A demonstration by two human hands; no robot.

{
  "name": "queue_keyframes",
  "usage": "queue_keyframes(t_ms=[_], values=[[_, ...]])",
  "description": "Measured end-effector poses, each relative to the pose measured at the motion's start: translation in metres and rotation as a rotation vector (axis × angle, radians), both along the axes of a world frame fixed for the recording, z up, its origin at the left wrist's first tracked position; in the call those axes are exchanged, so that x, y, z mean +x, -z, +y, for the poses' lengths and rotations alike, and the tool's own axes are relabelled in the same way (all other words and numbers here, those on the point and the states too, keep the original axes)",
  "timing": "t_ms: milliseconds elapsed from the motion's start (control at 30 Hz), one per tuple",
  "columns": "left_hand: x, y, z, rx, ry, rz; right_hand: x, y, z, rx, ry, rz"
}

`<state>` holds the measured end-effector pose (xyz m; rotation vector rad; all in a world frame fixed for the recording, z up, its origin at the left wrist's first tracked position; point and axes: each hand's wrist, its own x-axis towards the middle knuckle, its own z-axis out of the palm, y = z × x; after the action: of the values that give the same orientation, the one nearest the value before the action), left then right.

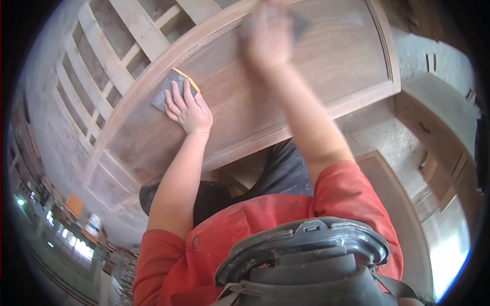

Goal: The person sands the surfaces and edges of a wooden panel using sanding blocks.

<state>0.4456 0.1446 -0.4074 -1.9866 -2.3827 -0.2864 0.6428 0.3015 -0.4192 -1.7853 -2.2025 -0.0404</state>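
A brown wooden panel with a raised frame lies in front of me. My left hand rests flat on it with its fingers stretched out, over a creased grey sheet of sandpaper. An orange strip runs along one side of that sheet. Farther up the panel, my right hand is smeared by motion. A dark grey piece, apparently sandpaper, shows blurred beside and under this hand; its fingers cannot be made out clearly.
Pale slats of a wooden frame stand beyond the panel at upper left. A wooden cabinet piece is at the right, with another panel near my right elbow. A dark respirator mask covers the bottom of the view.
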Motion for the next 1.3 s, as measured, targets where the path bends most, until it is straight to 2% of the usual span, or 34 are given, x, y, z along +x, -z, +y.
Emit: queue_keyframes(t_ms=[33,100,167,200,233,267,300,333,500,633,733,833,867,933,967,1033,1100,1233,1300], values=[[0.000,-0.002,-0.005,-0.017,-0.030,-0.002,-0.031,-0.025,-0.026,-0.183,-0.129,0.149],[-0.008,-0.003,-0.010,0.029,-0.006,0.048,-0.042,-0.019,-0.068,-0.088,-0.474,0.225],[-0.018,-0.004,-0.002,0.074,0.040,-0.075,0.023,-0.027,-0.054,-0.194,-0.574,0.210],[-0.028,-0.008,0.004,0.193,0.117,-0.046,0.062,-0.039,-0.047,-0.383,-0.293,0.097],[-0.034,-0.017,0.019,0.214,0.138,-0.046,0.112,-0.035,-0.041,-0.157,-0.146,0.002],[-0.034,-0.028,0.040,0.053,0.355,0.066,0.154,-0.031,-0.032,-0.180,0.170,0.032],[-0.027,-0.034,0.057,-0.113,0.558,0.181,0.187,-0.022,-0.026,-0.114,0.344,-0.048],[-0.011,-0.029,0.084,-0.235,0.644,0.145,0.205,-0.020,-0.021,-0.056,0.512,-0.128],[0.106,-0.017,0.207,-0.138,0.850,0.094,0.207,-0.012,-0.021,-0.123,0.512,-0.091],[0.211,-0.005,0.277,0.017,0.959,0.167,0.207,-0.015,-0.022,-0.140,0.495,-0.026],[0.282,0.009,0.311,0.162,0.974,0.157,0.207,-0.017,-0.021,-0.225,0.503,-0.019],[0.319,-0.003,0.326,0.069,0.905,-0.041,0.209,-0.026,-0.020,-0.230,0.511,-0.039],[0.315,-0.017,0.328,-0.014,0.927,0.083,0.210,-0.029,-0.021,-0.222,0.492,-0.032],[0.288,-0.016,0.316,0.164,0.980,0.136,0.212,-0.023,-0.023,-0.198,0.490,-0.089],[0.269,-0.025,0.307,0.030,0.994,0.241,0.212,-0.022,-0.023,-0.187,0.498,-0.108],[0.210,-0.008,0.277,0.088,1.017,0.272,0.212,-0.021,-0.024,-0.120,0.486,-0.145],[0.139,-0.030,0.232,-0.135,0.993,0.337,0.211,-0.018,-0.024,-0.066,0.459,-0.155],[-0.004,-0.031,0.147,-0.202,0.907,0.282,0.211,-0.014,-0.027,-0.073,0.485,-0.234],[-0.053,-0.071,0.104,-0.392,0.797,0.379,0.194,-0.017,-0.030,-0.054,0.503,-0.261]])
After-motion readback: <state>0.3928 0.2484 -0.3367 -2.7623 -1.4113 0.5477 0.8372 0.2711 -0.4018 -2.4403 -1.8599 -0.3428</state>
